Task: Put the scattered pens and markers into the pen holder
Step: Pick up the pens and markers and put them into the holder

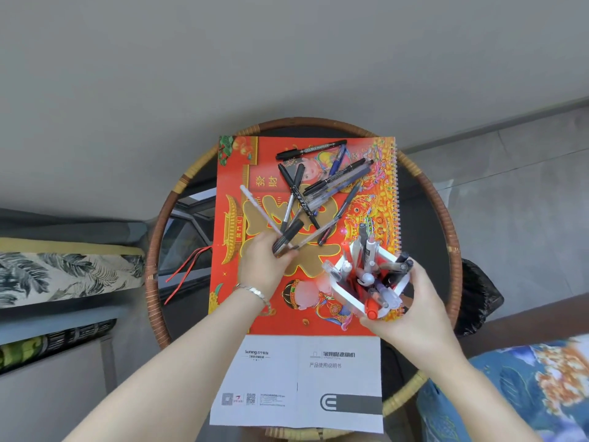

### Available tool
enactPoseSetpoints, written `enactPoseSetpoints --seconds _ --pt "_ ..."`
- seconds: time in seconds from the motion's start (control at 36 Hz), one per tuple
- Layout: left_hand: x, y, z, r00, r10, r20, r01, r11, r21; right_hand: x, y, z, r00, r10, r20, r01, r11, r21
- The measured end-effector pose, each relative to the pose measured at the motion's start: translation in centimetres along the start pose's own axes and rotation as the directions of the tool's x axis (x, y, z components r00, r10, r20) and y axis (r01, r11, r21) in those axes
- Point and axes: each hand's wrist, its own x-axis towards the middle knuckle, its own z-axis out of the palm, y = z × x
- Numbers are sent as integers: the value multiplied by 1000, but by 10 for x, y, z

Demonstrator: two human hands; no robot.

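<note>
Standing on the near right corner of a red calendar [242,282], the white holder [366,282] is already crowded with pens and markers, their caps and tips poking out at all angles; a red marker [370,309] leans out over its near edge. The right hand [411,311] wraps around the holder from the near right side, fingers curled against its far wall and thumb at the near corner.

Just left of the holder, the left hand [264,266] is closed on a small bundle of pens [287,234]: a thick black marker, a white pen slanting up to the left, and a clear one slanting right. A thin bracelet [255,291] circles that wrist.

Farther back, a loose pile [318,186] of black markers and blue pens lies criss-crossed on the calendar's middle and far part, with one black marker [310,149] lying apart along the far edge.

The calendar has a spiral binding down its right side and covers most of a round table [446,224] with a woven rattan rim. A white booklet [296,384] lies at the near edge, touching the calendar. A red ribbon [188,269] trails off the calendar's left side onto the dark tabletop.
</note>
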Motion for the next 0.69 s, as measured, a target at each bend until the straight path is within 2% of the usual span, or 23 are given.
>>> enactPoseSetpoints --seconds 0.19,0.25,0.31,0.36,0.42,0.47,0.61,0.69 --pt "11 13 18 992 49 113 -74 970 231 -8 -2 -1 1000 2 6 -2 999 -38" --pt "10 14 19 990 57 130 -86 970 226 -11 -3 -3 1000 -8 7 9 999 -37" --pt "6 15 17 988 67 138 -82 991 106 -13 -7 -5 1000 -18 11 18 999 -35" --pt "-2 20 8 988 52 146 -28 987 -160 -15 -8 -7 1000 -20 9 21 999 -24" --pt "-15 33 -9 992 13 129 43 906 -420 -17 -9 -7 1000 -15 11 16 1000 -21" --pt "-31 46 -31 996 9 86 43 814 -579 -18 -8 -6 1000 -16 3 16 1000 -26" --pt "-72 65 -85 996 89 -16 -66 598 -798 -21 -4 4 999 35 -7 -35 999 -31" --pt "-92 64 -102 995 94 -20 -68 543 -837 -22 -5 10 1000 24 2 -24 999 -33"
